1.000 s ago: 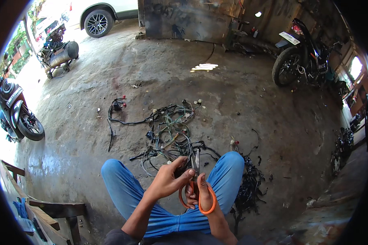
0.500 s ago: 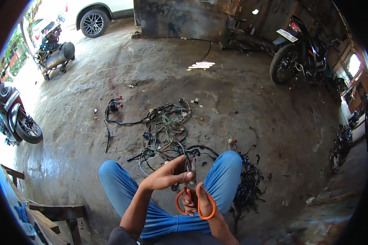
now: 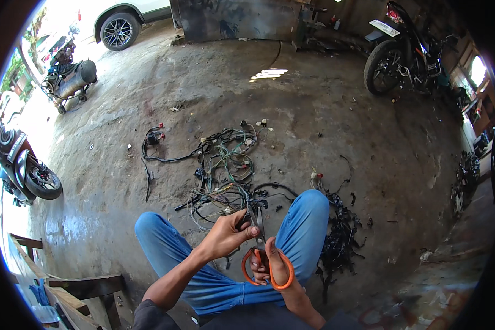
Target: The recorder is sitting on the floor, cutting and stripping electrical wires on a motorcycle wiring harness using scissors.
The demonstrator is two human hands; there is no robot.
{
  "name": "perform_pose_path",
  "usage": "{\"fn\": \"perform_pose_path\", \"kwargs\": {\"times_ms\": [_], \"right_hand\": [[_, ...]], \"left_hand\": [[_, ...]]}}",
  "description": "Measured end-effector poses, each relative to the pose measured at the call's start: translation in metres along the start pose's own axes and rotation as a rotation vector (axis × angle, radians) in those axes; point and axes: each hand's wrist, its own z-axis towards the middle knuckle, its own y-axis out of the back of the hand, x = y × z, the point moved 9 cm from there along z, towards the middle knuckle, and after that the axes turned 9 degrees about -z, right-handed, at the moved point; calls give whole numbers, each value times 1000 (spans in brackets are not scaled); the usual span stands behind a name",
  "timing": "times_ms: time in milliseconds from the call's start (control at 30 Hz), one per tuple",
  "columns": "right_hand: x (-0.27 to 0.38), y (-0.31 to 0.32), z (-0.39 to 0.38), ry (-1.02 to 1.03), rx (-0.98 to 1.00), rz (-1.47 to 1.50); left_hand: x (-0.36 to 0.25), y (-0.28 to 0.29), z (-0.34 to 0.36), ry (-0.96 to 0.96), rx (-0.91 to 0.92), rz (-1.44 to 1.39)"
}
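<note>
My right hand (image 3: 275,267) grips orange-handled scissors (image 3: 260,228) between my knees, blades pointing away from me, slightly parted. My left hand (image 3: 228,234) is closed on a dark strand of the wiring harness (image 3: 231,165) right beside the blades, thumb by the metal. The tangled harness, with green, black and pale wires and connectors, lies on the concrete floor in front of me. A black component with red connectors (image 3: 154,137) sits at its left end. A heap of black scraps (image 3: 338,247) lies outside my right knee.
Motorbikes stand at left (image 3: 30,165) and back right (image 3: 396,60). A tank on a wheeled frame (image 3: 77,82) and a white car (image 3: 129,11) are at back left. A wooden bench (image 3: 82,283) is beside me at lower left, and assorted dark parts (image 3: 465,181) lie along the right.
The view has shifted slightly. My hands stay together on the wiring and scissors, with only small shifts of the fingers and blades.
</note>
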Motion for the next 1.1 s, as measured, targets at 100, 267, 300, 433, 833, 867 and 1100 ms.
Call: {"fn": "perform_pose_path", "kwargs": {"times_ms": [100, 267, 300, 433, 833, 867, 1100], "right_hand": [[-3, 2, 3, 34, -22, -24], [-5, 3, 8, 86, -46, -54], [-4, 0, 7, 85, -47, -61], [-2, 17, 13, 158, -269, -87], [37, 2, -20, 256, -10, -251], [31, -5, -21, 207, 10, -268], [13, -18, -8, 70, 82, -340]], "left_hand": [[3, 3, -3, 21, -82, 41], [8, 9, -8, 51, -116, 159], [6, 12, -10, 18, -139, 164], [-6, 2, -14, 7, -230, 143], [3, 28, -11, -124, -243, -20], [5, 28, -11, -124, -249, -19], [5, 15, -14, -99, -205, -98]]}}
